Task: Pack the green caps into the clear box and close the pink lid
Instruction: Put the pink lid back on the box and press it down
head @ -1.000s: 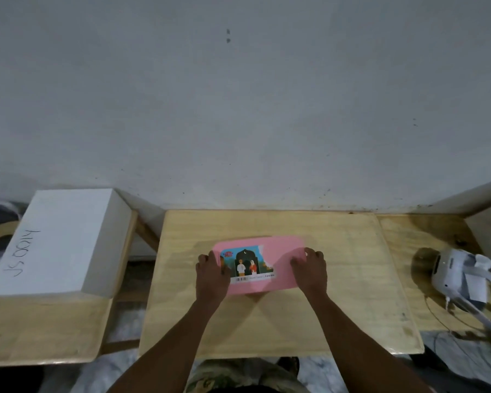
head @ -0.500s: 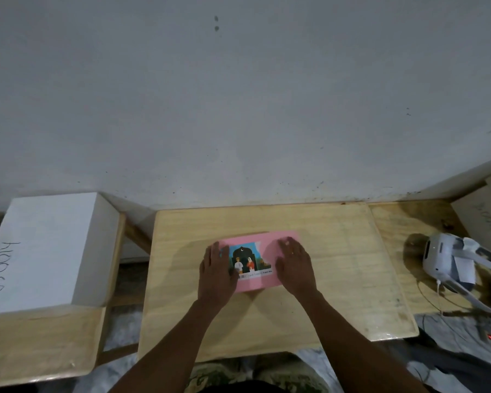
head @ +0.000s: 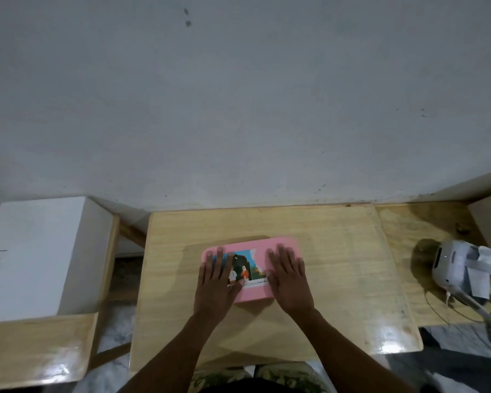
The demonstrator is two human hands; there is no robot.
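Head view: hands [head: 253, 279] flat on pink lid [head: 262, 249].

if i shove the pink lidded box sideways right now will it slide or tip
Probably slide: the pink lid looks broad and low, lying flat on the glossy wooden table. It likely feels stiff, since the left hand and right hand lie flat on it with no visible sag. Weight is unclear; its contents are hidden.

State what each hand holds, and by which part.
Nothing is gripped. Left hand and right hand lie flat, palms down, on the pink lid's top.
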